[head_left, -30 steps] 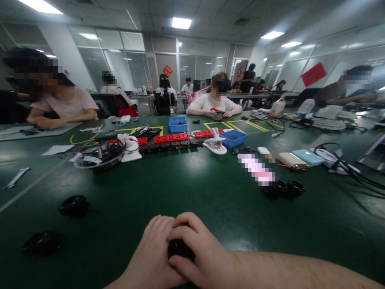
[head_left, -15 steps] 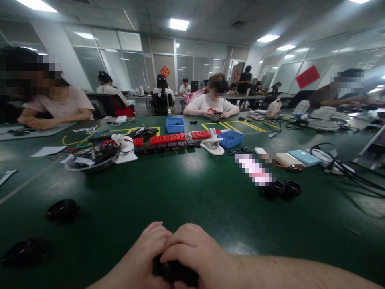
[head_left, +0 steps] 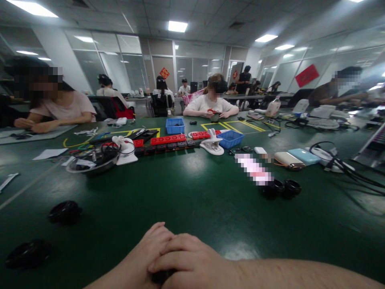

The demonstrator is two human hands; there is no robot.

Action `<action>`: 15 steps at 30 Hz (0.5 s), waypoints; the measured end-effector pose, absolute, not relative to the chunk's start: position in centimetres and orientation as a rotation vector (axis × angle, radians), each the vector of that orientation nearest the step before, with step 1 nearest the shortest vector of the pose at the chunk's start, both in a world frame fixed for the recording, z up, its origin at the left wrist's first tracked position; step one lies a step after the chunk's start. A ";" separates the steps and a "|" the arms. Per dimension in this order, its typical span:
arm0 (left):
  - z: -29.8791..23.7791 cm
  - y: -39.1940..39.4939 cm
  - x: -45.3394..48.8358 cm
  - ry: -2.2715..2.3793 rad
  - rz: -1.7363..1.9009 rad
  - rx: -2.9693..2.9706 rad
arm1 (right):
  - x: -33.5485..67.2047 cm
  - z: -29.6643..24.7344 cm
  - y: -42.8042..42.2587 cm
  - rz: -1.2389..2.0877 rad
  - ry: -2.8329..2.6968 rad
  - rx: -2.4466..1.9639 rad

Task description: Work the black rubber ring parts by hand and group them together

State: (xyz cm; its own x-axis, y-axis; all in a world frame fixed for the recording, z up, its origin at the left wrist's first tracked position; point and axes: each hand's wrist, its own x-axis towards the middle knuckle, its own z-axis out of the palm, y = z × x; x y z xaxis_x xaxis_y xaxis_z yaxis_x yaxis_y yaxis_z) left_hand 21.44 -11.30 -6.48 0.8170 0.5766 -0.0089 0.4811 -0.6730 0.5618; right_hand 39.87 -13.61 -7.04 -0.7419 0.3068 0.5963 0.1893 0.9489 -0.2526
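At the bottom middle of the head view, my left hand (head_left: 152, 247) and my right hand (head_left: 186, 255) meet over a glossy black object (head_left: 162, 277). Only a small dark patch of it shows between them, so its kind cannot be made out. My right fingers are curled across its top and rest against my left hand. The left fingers wrap its far side, mostly hidden. Left of my hands lie two black rounded, ring-like parts, one farther off (head_left: 65, 212) and one nearer (head_left: 28, 253).
Two more black ring-like parts (head_left: 291, 189) sit at the right beside a blurred phone-like shape (head_left: 254, 170). Across the green table (head_left: 120, 208) stand a metal bowl (head_left: 90, 170), a red-and-black power strip row (head_left: 168, 140), white clip stands (head_left: 213, 146) and blue trays (head_left: 231, 139). Several people sit around.
My right fingers have shifted down and left over the black object, so less of it shows. The camera view has shifted slightly.
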 end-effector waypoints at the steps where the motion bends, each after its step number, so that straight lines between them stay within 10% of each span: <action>1: -6.6 -11.2 21.4 0.776 0.226 2.433 | 39.8 -7.2 -13.7 0.219 -2.441 -0.355; 15: -7.7 -12.4 21.6 0.919 0.441 2.571 | 40.1 -5.8 -14.2 0.330 -2.141 -0.692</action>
